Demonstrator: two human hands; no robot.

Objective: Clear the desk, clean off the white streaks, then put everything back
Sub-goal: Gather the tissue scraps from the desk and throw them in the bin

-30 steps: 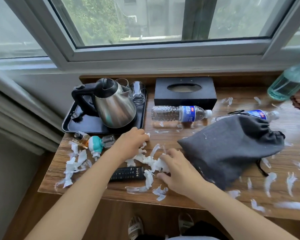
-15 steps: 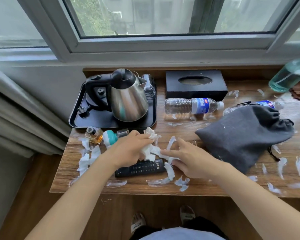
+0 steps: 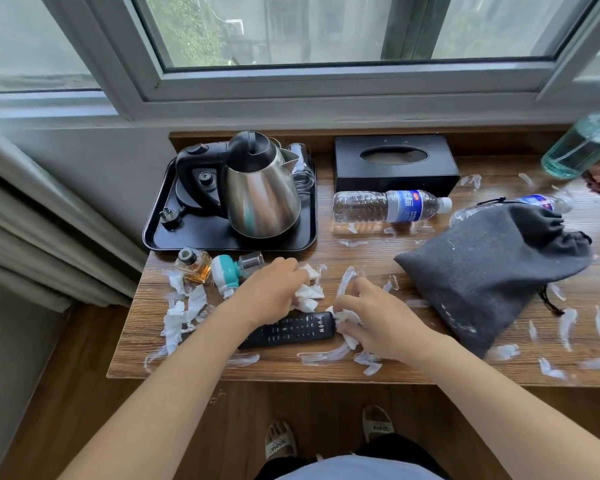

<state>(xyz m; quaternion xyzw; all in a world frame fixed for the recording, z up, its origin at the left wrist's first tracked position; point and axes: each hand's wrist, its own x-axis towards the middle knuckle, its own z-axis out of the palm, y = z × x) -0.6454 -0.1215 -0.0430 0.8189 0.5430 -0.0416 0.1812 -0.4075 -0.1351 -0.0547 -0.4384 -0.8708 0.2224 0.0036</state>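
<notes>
White streaks and torn white paper scraps (image 3: pixel 182 311) cover the wooden desk (image 3: pixel 371 256). My left hand (image 3: pixel 269 292) grips a wad of white scraps (image 3: pixel 309 294) just above the black remote (image 3: pixel 291 329). My right hand (image 3: pixel 378 318) pinches another white scrap (image 3: pixel 345 317) at the remote's right end. A grey drawstring pouch (image 3: pixel 489 268) lies to the right, partly over a water bottle (image 3: pixel 544 202). Another water bottle (image 3: pixel 388 206) lies on its side in front of the black tissue box (image 3: pixel 395 164).
A black tray (image 3: pixel 201 239) at the back left carries a steel kettle (image 3: pixel 260 192) and glasses (image 3: pixel 300 164). A small amber bottle (image 3: pixel 194 265) and a teal-and-white device (image 3: pixel 231 271) lie before it. A green glass bottle (image 3: pixel 582 143) stands far right. A curtain hangs at left.
Both hands have gathered scraps: the left closed on a wad, the right drew back to the remote's end holding a piece. The view shifted slightly.
</notes>
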